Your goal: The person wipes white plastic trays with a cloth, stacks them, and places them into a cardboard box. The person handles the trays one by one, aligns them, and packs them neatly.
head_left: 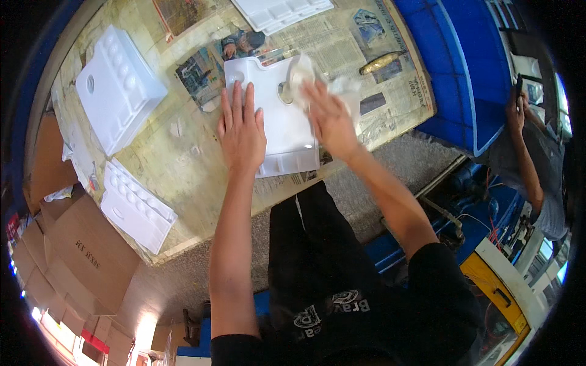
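- White plastic tray (274,131) — on the table, near the edge closest to the person, partly over newspaper; notch at upper side, round hole near the right hand, compartments along the near edge.
- Left hand (242,128): laid flat on the tray's left part, fingers spread, thumb apart, not gripping.
- Right hand (329,116): on a pale, crumpled cloth (303,70) at the tray's upper right, fingers stretched over it. Blurred — can't tell if the fingers grip the cloth or only press it.
- Newspaper (400,91): spread under and around the tray, printed pictures showing.
- Yellowish slim object (381,62) with dark end, lying on newspaper right of the cloth; kind unclear.
- More white pieces on the table: larger one (107,91) at left with row of round wells, smaller one (135,204) at lower left, another (287,13) at top, cut by the view's edge.
- Table (183,165): worn, yellowish, stained top.
- Large blue bin (452,73) just beside the table, right side.
- Cardboard boxes (91,256), lower left.
- Another person (531,158) far right, grey top, forearm raised.
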The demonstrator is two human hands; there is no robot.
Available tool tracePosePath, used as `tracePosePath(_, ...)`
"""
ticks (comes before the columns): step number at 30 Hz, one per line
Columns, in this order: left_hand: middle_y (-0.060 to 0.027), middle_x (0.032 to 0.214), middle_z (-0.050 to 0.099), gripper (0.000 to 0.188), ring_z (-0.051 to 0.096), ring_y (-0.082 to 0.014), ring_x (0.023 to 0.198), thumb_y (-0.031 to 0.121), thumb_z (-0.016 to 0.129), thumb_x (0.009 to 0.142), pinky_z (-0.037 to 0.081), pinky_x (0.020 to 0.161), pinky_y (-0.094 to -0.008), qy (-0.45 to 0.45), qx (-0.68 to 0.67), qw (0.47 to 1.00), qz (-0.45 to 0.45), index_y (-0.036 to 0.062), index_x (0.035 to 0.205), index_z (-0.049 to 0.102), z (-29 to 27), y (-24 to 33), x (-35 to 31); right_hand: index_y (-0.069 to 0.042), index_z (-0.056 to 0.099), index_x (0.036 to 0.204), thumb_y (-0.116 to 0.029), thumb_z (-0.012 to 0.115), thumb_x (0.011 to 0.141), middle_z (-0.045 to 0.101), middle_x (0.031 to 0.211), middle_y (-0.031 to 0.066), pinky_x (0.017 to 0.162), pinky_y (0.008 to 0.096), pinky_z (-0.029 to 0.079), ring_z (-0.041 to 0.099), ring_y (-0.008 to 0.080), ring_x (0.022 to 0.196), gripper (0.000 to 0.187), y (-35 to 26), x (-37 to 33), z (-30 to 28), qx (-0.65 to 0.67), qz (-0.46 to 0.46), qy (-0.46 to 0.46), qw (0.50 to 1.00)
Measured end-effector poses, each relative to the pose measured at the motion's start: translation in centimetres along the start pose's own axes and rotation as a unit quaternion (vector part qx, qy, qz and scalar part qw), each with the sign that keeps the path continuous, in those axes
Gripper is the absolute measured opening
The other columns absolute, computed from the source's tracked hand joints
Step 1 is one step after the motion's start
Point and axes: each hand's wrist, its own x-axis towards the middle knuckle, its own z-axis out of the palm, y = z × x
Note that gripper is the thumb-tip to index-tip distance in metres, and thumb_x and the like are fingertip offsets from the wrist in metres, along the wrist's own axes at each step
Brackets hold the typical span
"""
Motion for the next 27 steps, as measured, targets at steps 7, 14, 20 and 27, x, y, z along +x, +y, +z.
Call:
tracePosePath(7,0.0006,0.153,0.027,0.049,0.020,-0.0233,0.142,0.026,0.043,0.097,0.025,0.109,-0.0415,0.004,-0.002,1.000,-0.012,0.0198,0.145,0.033,0.8,-0.5,-0.4,-0.019,0.046,0.138,-0.010,0.059,0.085,0.036,0.148,-0.0015,0.105,0.0410,0.034,0.033,0.0239,0.138,0.056,-4.4,-8.2,-1.3,-0.014,-0.047,-0.126,0.991)
tracePosePath(14,-0.0026,0.148,0.037,0.043,0.026,-0.0250,0.140,0.023,0.036,0.099,0.025,0.108,-0.0417,0.049,-0.097,0.994,0.018,0.0130,0.141,0.040,1.1,-1.7,0.1,-0.019,0.058,0.124,-0.016,0.064,0.081,0.045,0.142,-0.0030,0.105,0.0349,0.034,0.039,0.0175,0.134,0.044,-8.1,-4.5,4.3,0.115,-0.056,-0.034,0.991)
tracePosePath(20,-0.0081,0.145,0.041,0.040,0.029,-0.0284,0.139,0.016,0.038,0.098,0.021,0.112,-0.0430,0.129,-0.203,0.971,-0.017,0.0067,0.137,0.044,-0.2,-1.8,-1.2,-0.006,0.064,0.108,-0.006,0.058,0.082,0.064,0.115,0.0050,0.090,0.0341,0.047,0.060,0.0219,0.109,0.027,-1.5,-10.2,-0.8,0.177,-0.202,-0.089,0.959)
tracePosePath(27,-0.0153,0.144,0.039,0.046,0.028,-0.0348,0.138,0.024,0.041,0.098,0.022,0.113,-0.0450,0.049,-0.204,0.968,-0.140,0.0012,0.138,0.040,-1.8,2.2,-10.6,0.005,0.059,0.106,-0.025,0.068,0.081,0.065,0.093,0.0203,0.074,0.0389,0.054,0.066,0.0322,0.086,0.040,-4.2,-6.3,-2.1,0.204,0.309,-0.041,0.928)
